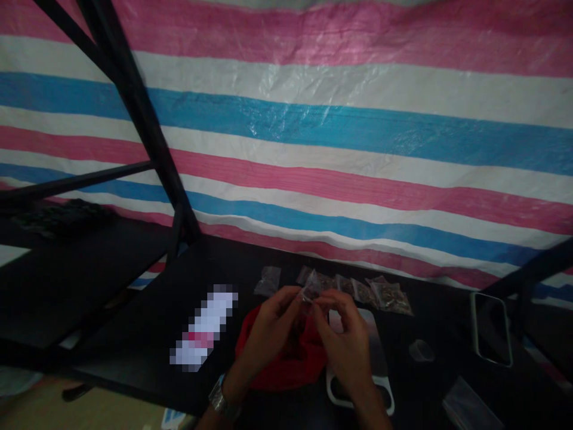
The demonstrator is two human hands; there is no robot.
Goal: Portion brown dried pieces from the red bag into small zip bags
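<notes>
Left hand (268,325): raised over the table, thumb and fingertips pinching the left edge of a small clear plastic bag (310,291); a metal-banded wristwatch (221,400) sits on the wrist.
Right hand (344,340): fingers curled, thumb and forefinger pinching the same bag from the right; the two hands meet at the bag.
Held bag: off the table, between both hands, above the far rim of a red rounded bowl (286,364); its contents are too small to tell.
Beneath the hands: the bowl, and just to its right a white-rimmed flat device with a grey top (380,397), possibly a scale.
Work done, as judged: a row of clear bags with brownish contents (380,294) lies along the far edge of the black table (134,334); one more clear bag (267,280) lies apart to the left.
Work left, as judged: the held bag has not joined the row; how much the bowl holds cannot be told.
Right of the table: a small pale ring-shaped object (421,350), a phone in a white case (491,327), and a loose clear plastic sheet (465,406).
Backdrop: a pink, white and blue striped tarpaulin (358,119) behind a black metal frame (134,101).
</notes>
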